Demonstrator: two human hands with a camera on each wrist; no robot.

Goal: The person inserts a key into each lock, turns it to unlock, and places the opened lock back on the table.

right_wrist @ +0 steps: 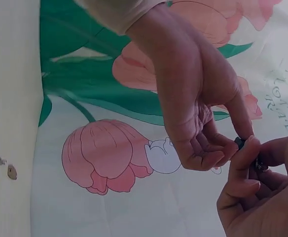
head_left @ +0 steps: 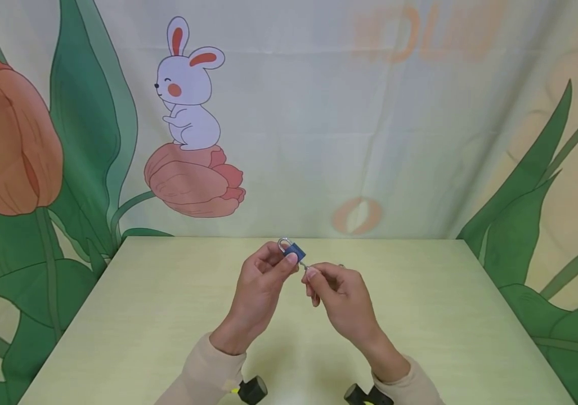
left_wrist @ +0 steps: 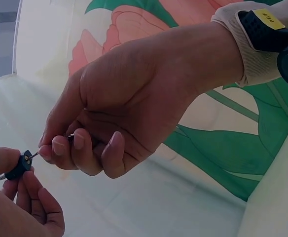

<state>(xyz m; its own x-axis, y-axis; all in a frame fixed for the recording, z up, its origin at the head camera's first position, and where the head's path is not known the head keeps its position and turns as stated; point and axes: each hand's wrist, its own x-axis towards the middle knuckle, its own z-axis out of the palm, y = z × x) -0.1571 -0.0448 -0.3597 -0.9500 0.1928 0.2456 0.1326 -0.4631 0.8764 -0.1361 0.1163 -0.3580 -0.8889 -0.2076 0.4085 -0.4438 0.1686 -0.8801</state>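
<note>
A small blue padlock with a silver shackle is pinched between thumb and fingers of my left hand, above the table. Its underside faces my right hand, which pinches a thin metal key by its head. In the left wrist view the key's shaft meets the keyhole side of the padlock. Something small and dark shows between the right hand's curled fingers. From the right wrist, the fingers of both hands hide most of the padlock.
Below the hands spreads a pale table. Behind it hangs a cloth backdrop printed with a rabbit and tulips. Dark wrist cameras sit at both sleeves. Two small spots mark a pale surface in the right wrist view.
</note>
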